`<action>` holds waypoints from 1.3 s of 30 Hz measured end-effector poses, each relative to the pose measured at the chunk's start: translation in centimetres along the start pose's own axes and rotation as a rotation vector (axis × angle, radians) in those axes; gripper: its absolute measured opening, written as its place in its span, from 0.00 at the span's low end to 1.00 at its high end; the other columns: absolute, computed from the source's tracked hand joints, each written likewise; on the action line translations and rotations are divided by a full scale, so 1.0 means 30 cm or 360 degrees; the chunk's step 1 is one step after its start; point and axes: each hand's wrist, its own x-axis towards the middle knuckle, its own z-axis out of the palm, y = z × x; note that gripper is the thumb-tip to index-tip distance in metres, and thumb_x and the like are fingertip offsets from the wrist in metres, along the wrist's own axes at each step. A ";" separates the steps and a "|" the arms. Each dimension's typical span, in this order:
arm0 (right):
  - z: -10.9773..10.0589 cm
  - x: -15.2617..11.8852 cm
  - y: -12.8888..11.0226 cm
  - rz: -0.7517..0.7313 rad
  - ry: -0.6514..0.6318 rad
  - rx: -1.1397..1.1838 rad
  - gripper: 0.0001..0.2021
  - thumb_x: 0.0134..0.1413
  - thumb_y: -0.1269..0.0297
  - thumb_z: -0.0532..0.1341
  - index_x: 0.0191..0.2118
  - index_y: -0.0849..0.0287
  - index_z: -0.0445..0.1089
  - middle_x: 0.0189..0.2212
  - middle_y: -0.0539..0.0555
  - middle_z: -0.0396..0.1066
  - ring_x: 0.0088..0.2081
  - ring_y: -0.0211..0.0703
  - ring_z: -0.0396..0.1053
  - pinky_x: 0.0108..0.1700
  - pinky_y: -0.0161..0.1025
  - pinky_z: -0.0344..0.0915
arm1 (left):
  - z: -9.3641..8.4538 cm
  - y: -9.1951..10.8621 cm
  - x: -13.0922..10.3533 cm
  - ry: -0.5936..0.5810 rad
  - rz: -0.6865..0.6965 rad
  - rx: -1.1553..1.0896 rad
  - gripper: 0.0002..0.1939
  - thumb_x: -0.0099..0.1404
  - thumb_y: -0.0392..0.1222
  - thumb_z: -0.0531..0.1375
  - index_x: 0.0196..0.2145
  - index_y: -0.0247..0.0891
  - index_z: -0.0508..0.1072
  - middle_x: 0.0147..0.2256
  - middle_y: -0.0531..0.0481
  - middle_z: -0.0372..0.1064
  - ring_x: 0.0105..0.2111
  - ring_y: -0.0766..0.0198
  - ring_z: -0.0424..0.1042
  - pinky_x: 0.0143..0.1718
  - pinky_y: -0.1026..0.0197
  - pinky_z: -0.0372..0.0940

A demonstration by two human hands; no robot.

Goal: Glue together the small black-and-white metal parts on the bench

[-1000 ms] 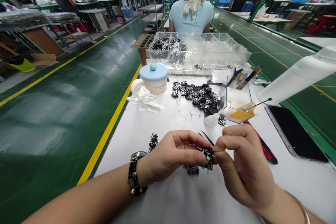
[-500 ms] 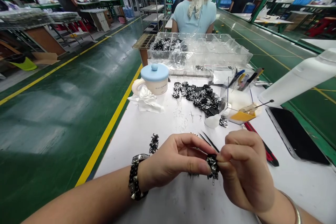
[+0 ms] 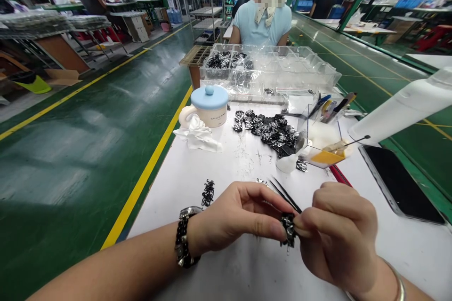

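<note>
My left hand (image 3: 243, 216) pinches a small black part with shiny metal strips (image 3: 288, 228) between thumb and fingers. At its right edge, the thumb and index finger of my right hand (image 3: 339, 235) are pressed together on it; the exact spot they grip is partly hidden. Thin black tweezers (image 3: 282, 193) point up and left from behind the hands, their rear end covered by my right hand. Left of the hands lies a small heap of black hook-like pieces (image 3: 208, 192). Several tiny metal bits (image 3: 262, 182) show just beyond my left fingers.
Farther back lies a pile of similar black parts (image 3: 275, 134), beside a blue-lidded mug (image 3: 210, 108) and crumpled tissue (image 3: 197, 136). On the right are a clear pen holder (image 3: 323, 143), white bottle (image 3: 406, 106) and phone (image 3: 400, 183). A compartment tray (image 3: 268, 68) stands before a seated person (image 3: 263, 26).
Both hands have shifted slightly right and down with the black part. My right hand has turned a little and now covers more of the red-handled tool behind it.
</note>
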 end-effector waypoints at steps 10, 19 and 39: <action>0.005 -0.041 -0.018 0.0311 -0.0033 0.0301 0.09 0.51 0.79 0.53 0.37 0.60 0.59 0.32 0.52 0.52 0.35 0.39 0.56 0.34 0.38 0.58 | -0.005 -0.002 -0.005 -0.0126 0.0145 0.0006 0.14 0.48 0.31 0.71 0.34 0.37 0.79 0.34 0.49 0.74 0.35 0.65 0.74 0.40 0.62 0.69; 0.000 -0.025 -0.007 0.0653 -0.0263 0.0845 0.07 0.57 0.71 0.54 0.41 0.56 0.62 0.32 0.52 0.52 0.36 0.39 0.55 0.35 0.36 0.61 | -0.011 0.013 -0.011 -0.0145 0.0136 0.0034 0.15 0.46 0.28 0.71 0.33 0.38 0.79 0.34 0.49 0.75 0.37 0.64 0.74 0.40 0.61 0.70; -0.044 -0.001 0.011 0.0822 -0.0771 0.1308 0.04 0.62 0.67 0.53 0.41 0.52 0.62 0.36 0.51 0.52 0.39 0.38 0.56 0.40 0.35 0.61 | 0.004 0.041 -0.011 -0.0057 0.0115 0.0254 0.13 0.41 0.24 0.70 0.26 0.34 0.78 0.28 0.50 0.73 0.33 0.63 0.73 0.38 0.59 0.70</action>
